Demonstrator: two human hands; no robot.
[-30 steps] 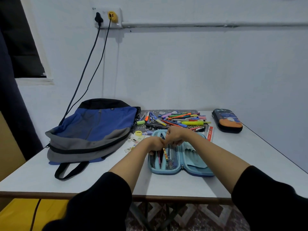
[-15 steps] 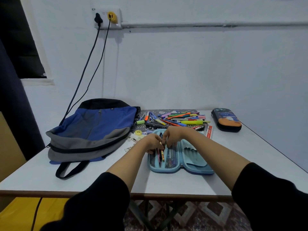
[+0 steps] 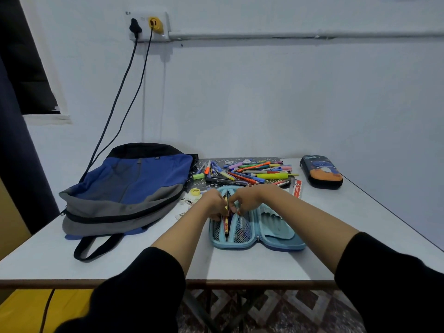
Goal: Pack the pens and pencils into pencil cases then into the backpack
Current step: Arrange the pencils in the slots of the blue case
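A light blue pencil case (image 3: 276, 234) lies open flat on the white table (image 3: 348, 224). Its left half has a mesh pocket with several pens inside. My left hand (image 3: 215, 203) and my right hand (image 3: 243, 200) meet over that left half, fingers curled around a yellow patterned pencil (image 3: 226, 223) that slants down into the case. A pile of coloured pens and pencils (image 3: 252, 173) lies behind the case. A blue and grey backpack (image 3: 125, 188) rests on the left of the table.
A closed dark pencil case with an orange print (image 3: 320, 171) sits at the back right. A red ruler (image 3: 297, 187), a yellow sharpener (image 3: 195, 191) and small stickers lie near the open case. Two cables hang from a wall socket (image 3: 146, 25) behind the backpack.
Both hands have dropped slightly toward the case's left half, and the yellow pencil has gone deeper in, from slanting above the mesh to lying along it.
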